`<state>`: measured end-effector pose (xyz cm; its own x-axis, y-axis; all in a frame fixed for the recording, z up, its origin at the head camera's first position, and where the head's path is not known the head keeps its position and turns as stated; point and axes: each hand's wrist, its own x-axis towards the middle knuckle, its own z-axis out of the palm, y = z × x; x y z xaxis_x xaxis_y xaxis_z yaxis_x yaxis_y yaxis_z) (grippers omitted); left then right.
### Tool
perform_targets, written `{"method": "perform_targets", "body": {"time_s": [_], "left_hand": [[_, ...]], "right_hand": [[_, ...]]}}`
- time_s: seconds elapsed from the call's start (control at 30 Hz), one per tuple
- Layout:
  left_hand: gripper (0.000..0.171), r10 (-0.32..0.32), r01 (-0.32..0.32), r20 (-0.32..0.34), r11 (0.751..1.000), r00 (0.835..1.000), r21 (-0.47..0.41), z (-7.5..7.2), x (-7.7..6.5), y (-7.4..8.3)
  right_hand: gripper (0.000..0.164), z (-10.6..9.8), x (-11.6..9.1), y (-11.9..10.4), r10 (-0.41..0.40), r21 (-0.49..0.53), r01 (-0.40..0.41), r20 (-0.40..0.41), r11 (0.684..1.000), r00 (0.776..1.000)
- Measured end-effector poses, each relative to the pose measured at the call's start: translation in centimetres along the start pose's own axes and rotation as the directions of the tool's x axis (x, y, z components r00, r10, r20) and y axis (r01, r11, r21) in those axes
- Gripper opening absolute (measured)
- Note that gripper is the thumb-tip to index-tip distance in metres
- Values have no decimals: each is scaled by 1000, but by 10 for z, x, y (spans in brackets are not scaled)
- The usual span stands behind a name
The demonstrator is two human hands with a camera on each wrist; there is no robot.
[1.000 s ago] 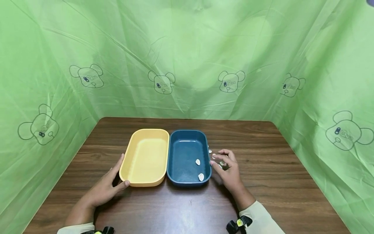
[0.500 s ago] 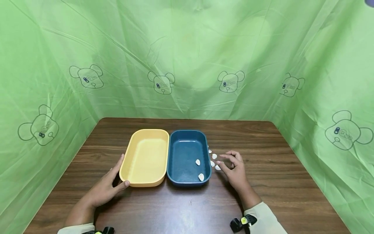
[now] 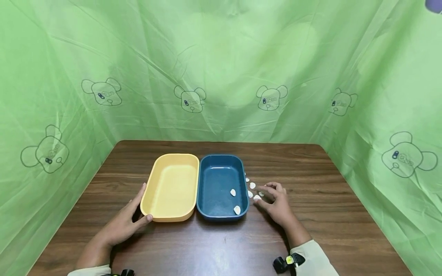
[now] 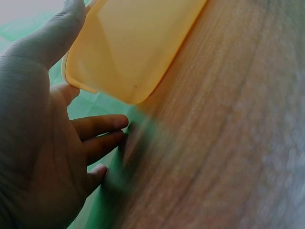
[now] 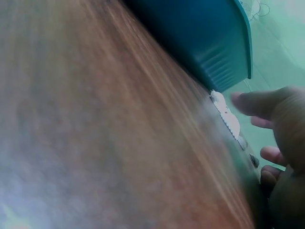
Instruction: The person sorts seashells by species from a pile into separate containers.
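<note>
My left hand (image 3: 121,224) rests against the near left corner of a yellow tray (image 3: 170,219). In the left wrist view its thumb lies along the rim, and the other fingers extend loosely beside the tray. My right hand (image 3: 276,203) hovers low right of a dark blue tray (image 3: 222,219), thumb and fingers spread apart. Under its fingertips lie small white shells, one shell (image 3: 252,185) ahead and another (image 3: 257,197) by the thumb. The right wrist view shows scallop-edged shells (image 5: 230,125) on the table near the thumb. Inside the blue tray sit a shell (image 3: 233,193) and a second shell (image 3: 237,210).
Both trays stand side by side on a dark wooden table (image 3: 221,249). Another shell (image 3: 250,194) lies close against the blue tray's right wall. A green cloth (image 3: 221,57) with printed bear heads surrounds the table's back and sides.
My right hand has drawn away to the right from the blue tray's edge, then lowered slightly over the shells, leaving more of them visible. The left hand has stayed at the yellow tray.
</note>
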<state>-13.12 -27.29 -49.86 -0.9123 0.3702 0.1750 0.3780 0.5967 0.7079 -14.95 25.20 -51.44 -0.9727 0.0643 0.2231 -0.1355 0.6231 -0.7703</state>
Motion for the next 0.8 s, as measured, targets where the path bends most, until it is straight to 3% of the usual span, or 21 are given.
{"method": "perform_targets", "body": {"time_s": [0.17, 0.8], "left_hand": [[109, 14, -14, -5, 1000, 1000, 1, 1, 0, -2], [107, 37, -37, -19, 999, 999, 31, 3, -2, -3]], "right_hand": [[47, -3, -1, -1, 12, -66, -7, 75, 998, 997], [30, 0, -2, 1, -20, -57, 22, 40, 998, 999]]}}
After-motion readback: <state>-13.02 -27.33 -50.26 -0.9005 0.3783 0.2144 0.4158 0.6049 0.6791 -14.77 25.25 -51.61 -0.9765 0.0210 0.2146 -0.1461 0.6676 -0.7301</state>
